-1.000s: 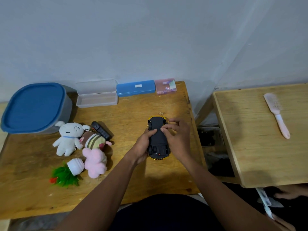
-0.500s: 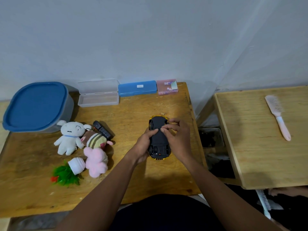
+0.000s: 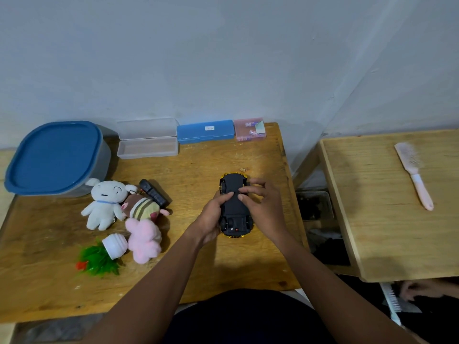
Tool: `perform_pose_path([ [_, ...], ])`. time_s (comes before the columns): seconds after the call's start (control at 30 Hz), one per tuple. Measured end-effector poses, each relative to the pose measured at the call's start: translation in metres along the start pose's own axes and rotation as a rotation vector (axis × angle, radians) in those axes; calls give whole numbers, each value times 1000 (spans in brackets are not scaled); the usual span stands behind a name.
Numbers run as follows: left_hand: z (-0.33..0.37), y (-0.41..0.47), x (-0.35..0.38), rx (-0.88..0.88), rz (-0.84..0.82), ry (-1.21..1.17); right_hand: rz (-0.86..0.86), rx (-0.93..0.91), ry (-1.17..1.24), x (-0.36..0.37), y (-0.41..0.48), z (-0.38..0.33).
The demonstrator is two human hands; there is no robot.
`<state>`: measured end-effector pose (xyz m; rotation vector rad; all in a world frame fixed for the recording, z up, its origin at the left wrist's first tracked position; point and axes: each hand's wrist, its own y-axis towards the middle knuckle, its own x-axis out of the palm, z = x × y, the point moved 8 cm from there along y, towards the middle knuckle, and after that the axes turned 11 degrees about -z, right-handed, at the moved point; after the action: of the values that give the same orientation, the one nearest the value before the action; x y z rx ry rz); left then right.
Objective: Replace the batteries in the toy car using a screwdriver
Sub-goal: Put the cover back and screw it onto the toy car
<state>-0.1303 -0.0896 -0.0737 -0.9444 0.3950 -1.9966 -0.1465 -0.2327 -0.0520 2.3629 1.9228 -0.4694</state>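
Head view. The toy car (image 3: 234,184) lies upside down on the right half of the desk (image 3: 198,165), black underside up and yellow body showing at both ends. The left hand (image 3: 211,219) grips the car's left flank, its thumb laid across the underside. The right hand (image 3: 264,209) curls round the right flank, thumb and forefinger tips pressed on the underside near its middle. To the left lie a white plush (image 3: 104,204), a striped plush (image 3: 144,207), a pink plush (image 3: 144,240), a black remote (image 3: 154,196) and a green toy plant (image 3: 99,260). Along the wall stand a blue-lidded tub (image 3: 54,155), an open clear case (image 3: 147,140), a blue case (image 3: 205,131) and a pink box (image 3: 249,129). A pink hairbrush (image 3: 413,175) lies on the neighbouring desk (image 3: 372,232).
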Motion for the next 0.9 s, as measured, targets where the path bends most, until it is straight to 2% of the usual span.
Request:
perform_pose_path([
  [0.53,4,-2,0,12,-4,13,24,-1,129,-2,-2,-13],
  [0.9,5,-3,1,42,-3,26,72,31,90,-3,-6,-19],
])
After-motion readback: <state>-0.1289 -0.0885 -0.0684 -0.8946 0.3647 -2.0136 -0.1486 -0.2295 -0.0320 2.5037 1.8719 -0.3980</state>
